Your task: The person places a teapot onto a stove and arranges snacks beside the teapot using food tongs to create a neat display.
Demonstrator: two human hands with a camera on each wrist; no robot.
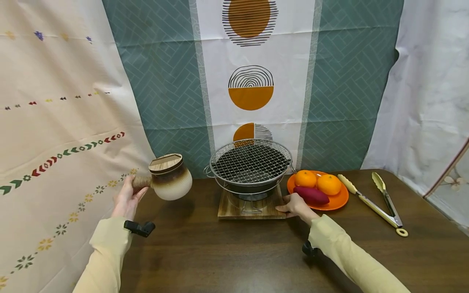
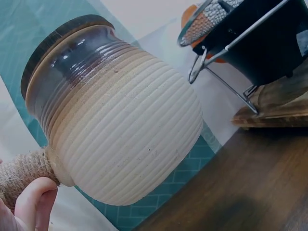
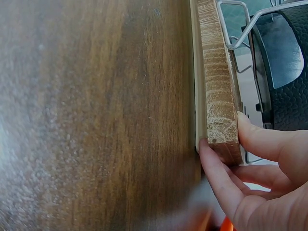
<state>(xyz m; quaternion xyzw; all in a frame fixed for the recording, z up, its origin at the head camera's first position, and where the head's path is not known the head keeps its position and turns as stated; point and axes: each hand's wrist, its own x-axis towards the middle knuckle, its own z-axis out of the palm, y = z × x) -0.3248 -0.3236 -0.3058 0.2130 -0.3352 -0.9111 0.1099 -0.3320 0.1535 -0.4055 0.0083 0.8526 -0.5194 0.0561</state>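
My left hand (image 1: pixel 126 197) grips the twine-wrapped handle (image 2: pixel 24 175) of a ceramic pot (image 2: pixel 130 125), brown at the neck and cream below. A wooden lid (image 1: pixel 165 163) covers its top, and the pot hangs above the table at the left. With my right hand (image 1: pixel 297 207) I pinch the front right corner of a wooden board (image 3: pixel 219 96), thumb on its upper face and fingers at its lower edge. On that board stands a round black grill (image 1: pixel 253 191) with a wire mesh basket (image 1: pixel 250 162) on top.
Right of the board, an orange plate (image 1: pixel 342 199) holds two oranges (image 1: pixel 329 185) and a purple sweet potato (image 1: pixel 311 195). Farther right lie spread tongs (image 1: pixel 381 213) with cream tips. Patterned curtains (image 1: pixel 165 81) hang behind the brown table (image 1: pixel 220 252).
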